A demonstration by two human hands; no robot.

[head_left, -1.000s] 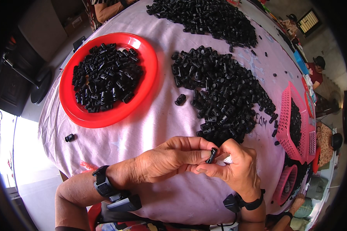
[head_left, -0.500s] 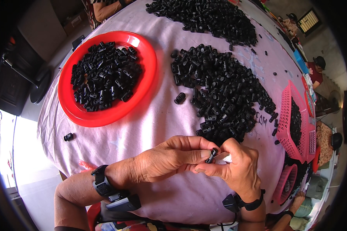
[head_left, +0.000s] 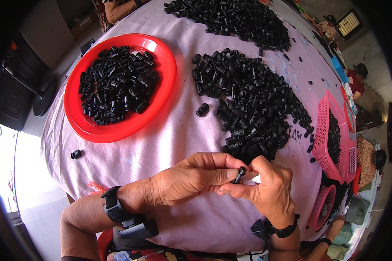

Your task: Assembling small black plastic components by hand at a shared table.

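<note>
- Across the counter [head_left: 178,135], a pale pink cloth with wrinkles and faint prints lies under everything.
- On the left side, a round red plate [head_left: 100,135] bears a mound of small black parts [head_left: 117,87]; one loose part [head_left: 76,154] lies below it, near the cloth's edge.
- Just beyond the hands spreads the middle heap [head_left: 257,100], filling the space ahead of the fingers; a far heap [head_left: 231,19] lies behind it, and a single part [head_left: 202,109] sits beside its left flank.
- To the right stand a pink mesh basket [head_left: 320,145] with black parts inside and, nearer, a smaller pink basket [head_left: 316,213].
- Around the counter, a co-worker's forearm [head_left: 122,12] shows at the top, and a person in a dark red top [head_left: 357,82] at the far right.
- Between the two hands, in front of the middle heap, is the small black part [head_left: 238,175]: short, glossy, slantwise, partly covered by fingers.
- The left hand [head_left: 187,182] has its grip pinched on that part, thumb against forefinger.
- The right hand [head_left: 270,187] has its grip pressed around a white piece [head_left: 257,179], close beside the part; whether the two touch, I cannot tell.
</note>
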